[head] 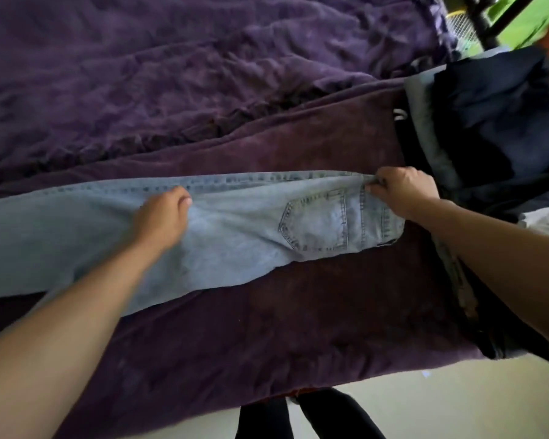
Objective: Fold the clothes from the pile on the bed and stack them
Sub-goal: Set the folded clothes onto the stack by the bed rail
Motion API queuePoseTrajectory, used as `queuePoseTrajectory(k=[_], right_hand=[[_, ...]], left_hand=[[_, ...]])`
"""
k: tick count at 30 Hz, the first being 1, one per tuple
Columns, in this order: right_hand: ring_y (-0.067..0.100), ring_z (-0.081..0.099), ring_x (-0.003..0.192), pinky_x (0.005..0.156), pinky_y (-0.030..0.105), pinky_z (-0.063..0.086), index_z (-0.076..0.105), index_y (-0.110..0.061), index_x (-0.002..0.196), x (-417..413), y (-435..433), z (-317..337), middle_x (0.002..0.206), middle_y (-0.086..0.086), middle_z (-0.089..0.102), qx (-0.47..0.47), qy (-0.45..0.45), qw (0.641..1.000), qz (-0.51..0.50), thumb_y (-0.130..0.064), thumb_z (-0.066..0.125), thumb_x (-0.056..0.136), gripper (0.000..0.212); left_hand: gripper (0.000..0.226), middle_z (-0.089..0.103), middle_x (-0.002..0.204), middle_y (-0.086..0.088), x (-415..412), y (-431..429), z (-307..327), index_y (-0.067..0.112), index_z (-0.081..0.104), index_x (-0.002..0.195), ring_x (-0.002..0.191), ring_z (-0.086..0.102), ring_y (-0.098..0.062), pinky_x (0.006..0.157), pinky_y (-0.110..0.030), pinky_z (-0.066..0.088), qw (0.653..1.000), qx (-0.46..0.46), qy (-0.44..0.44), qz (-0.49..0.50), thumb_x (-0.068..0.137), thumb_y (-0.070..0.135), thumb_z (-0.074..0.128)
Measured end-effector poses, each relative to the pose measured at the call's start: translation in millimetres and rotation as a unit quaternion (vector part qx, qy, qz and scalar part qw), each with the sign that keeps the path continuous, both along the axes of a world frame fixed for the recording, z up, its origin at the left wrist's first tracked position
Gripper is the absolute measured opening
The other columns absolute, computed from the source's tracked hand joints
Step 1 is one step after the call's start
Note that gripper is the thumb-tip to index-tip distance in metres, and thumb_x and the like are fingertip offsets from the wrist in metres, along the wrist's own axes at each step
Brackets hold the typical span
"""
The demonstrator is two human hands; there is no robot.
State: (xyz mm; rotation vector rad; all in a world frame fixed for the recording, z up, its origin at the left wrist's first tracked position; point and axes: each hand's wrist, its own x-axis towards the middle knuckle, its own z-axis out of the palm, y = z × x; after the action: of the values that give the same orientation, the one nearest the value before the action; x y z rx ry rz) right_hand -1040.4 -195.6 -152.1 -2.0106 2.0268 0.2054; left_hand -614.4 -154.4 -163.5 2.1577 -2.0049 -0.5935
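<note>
A pair of light blue jeans [241, 229] lies flat across the bed, folded lengthwise, with the waist at the right and the legs running off to the left. A back pocket faces up near the waist. My right hand [403, 190] grips the top corner of the waistband, fingers curled round the cloth. My left hand [162, 220] rests on the thigh part of the jeans; its fingers are bent at the far seam, and whether they pinch the denim is hidden. A pile of dark navy, grey and black clothes [495, 122] sits at the right end of the bed.
The bed carries a dark purple cover [267, 327] under the jeans and a rumpled purple blanket [171, 74] behind them. The bed's near edge runs along the bottom, with pale floor [441, 407] and my dark-clad legs below. Black metal bars [488, 23] stand at the top right.
</note>
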Motion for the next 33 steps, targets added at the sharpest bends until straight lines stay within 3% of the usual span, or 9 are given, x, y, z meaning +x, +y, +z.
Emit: queuePoseTrajectory(k=[5, 9, 14, 17, 21, 25, 29, 33], right_hand=[[0.039, 0.062, 0.091, 0.067, 0.035, 0.038, 0.06, -0.024, 0.105, 13.2, -51.3, -55.1, 0.1, 0.017, 0.065, 0.009, 0.039, 0.998, -0.051, -0.053, 0.06, 0.084, 0.036], [0.038, 0.059, 0.101, 0.077, 0.041, 0.045, 0.057, -0.02, 0.111, 15.6, -55.3, -107.8, 0.111, 0.015, 0.062, 0.009, 0.045, 0.992, -0.117, -0.05, 0.059, 0.086, 0.039], [0.041, 0.051, 0.107, 0.08, 0.048, 0.045, 0.051, -0.013, 0.116, 13.9, -44.6, -137.3, 0.115, 0.02, 0.054, -0.036, 0.06, 0.992, -0.108, -0.045, 0.055, 0.09, 0.041], [0.043, 0.049, 0.109, 0.082, 0.051, 0.043, 0.049, -0.011, 0.118, 22.2, -48.2, -129.7, 0.118, 0.022, 0.052, -0.019, 0.095, 0.99, -0.102, -0.04, 0.054, 0.092, 0.039], [0.041, 0.036, 0.122, 0.097, 0.057, 0.031, 0.046, -0.014, 0.129, 48.0, -49.5, -106.9, 0.131, 0.022, 0.044, -0.031, 0.126, 0.989, -0.076, -0.021, 0.058, 0.087, 0.045], [0.034, 0.026, 0.135, 0.103, 0.055, 0.025, 0.051, -0.017, 0.129, 96.2, -29.2, -79.4, 0.141, 0.013, 0.039, -0.092, 0.038, 0.995, -0.005, -0.015, 0.069, 0.072, 0.06], [0.035, 0.041, 0.125, 0.098, 0.05, 0.033, 0.06, -0.016, 0.122, 170.4, 10.8, -69.7, 0.135, 0.012, 0.05, -0.061, -0.036, 0.994, 0.078, -0.018, 0.066, 0.078, 0.044], [0.033, 0.053, 0.113, 0.089, 0.044, 0.043, 0.065, -0.016, 0.116, 255.9, 46.1, -71.4, 0.118, 0.01, 0.061, 0.014, -0.117, 0.983, 0.142, -0.018, 0.063, 0.084, 0.032]], left_hand=[[0.014, 0.066, 0.096, -0.022, 7.9, -74.7, -69.9, 0.018, 0.062, 0.094, 0.093, 0.06, -0.043, 0.073, -0.044, 0.046, 0.999, 0.024, -0.042, 0.003, 0.094, 0.029, 0.053], [0.017, 0.065, 0.097, -0.025, 2.5, -100.2, -129.0, 0.016, 0.063, 0.094, 0.092, 0.06, -0.046, 0.073, -0.043, 0.045, 0.998, 0.027, -0.046, 0.026, 0.092, 0.031, 0.055], [0.018, 0.068, 0.1, -0.017, -10.7, -101.0, -176.5, 0.015, 0.061, 0.096, 0.097, 0.061, -0.04, 0.075, -0.04, 0.044, 0.996, 0.023, -0.037, 0.079, 0.092, 0.032, 0.057], [0.021, 0.065, 0.106, -0.015, -14.2, -93.6, -168.3, 0.014, 0.059, 0.102, 0.103, 0.058, -0.037, 0.081, -0.042, 0.043, 0.996, 0.019, -0.042, 0.073, 0.092, 0.032, 0.056], [0.035, 0.054, 0.119, -0.014, 6.9, -65.0, -137.7, 0.015, 0.052, 0.118, 0.115, 0.047, -0.035, 0.093, -0.048, 0.035, 0.993, 0.039, -0.099, 0.049, 0.086, 0.027, 0.061], [0.037, 0.051, 0.117, -0.015, 60.5, 1.6, -105.3, 0.012, 0.053, 0.118, 0.113, 0.045, -0.035, 0.091, -0.048, 0.035, 0.987, 0.039, -0.14, 0.072, 0.083, 0.019, 0.063], [0.034, 0.052, 0.111, -0.016, 117.2, 82.5, -76.6, 0.01, 0.058, 0.113, 0.109, 0.048, -0.037, 0.089, -0.048, 0.039, 0.977, 0.076, -0.146, 0.134, 0.081, 0.013, 0.065], [0.04, 0.052, 0.115, -0.013, 180.2, 148.6, -60.1, 0.012, 0.054, 0.116, 0.111, 0.049, -0.034, 0.089, -0.046, 0.044, 0.95, 0.159, -0.194, 0.187, 0.081, 0.024, 0.067]])
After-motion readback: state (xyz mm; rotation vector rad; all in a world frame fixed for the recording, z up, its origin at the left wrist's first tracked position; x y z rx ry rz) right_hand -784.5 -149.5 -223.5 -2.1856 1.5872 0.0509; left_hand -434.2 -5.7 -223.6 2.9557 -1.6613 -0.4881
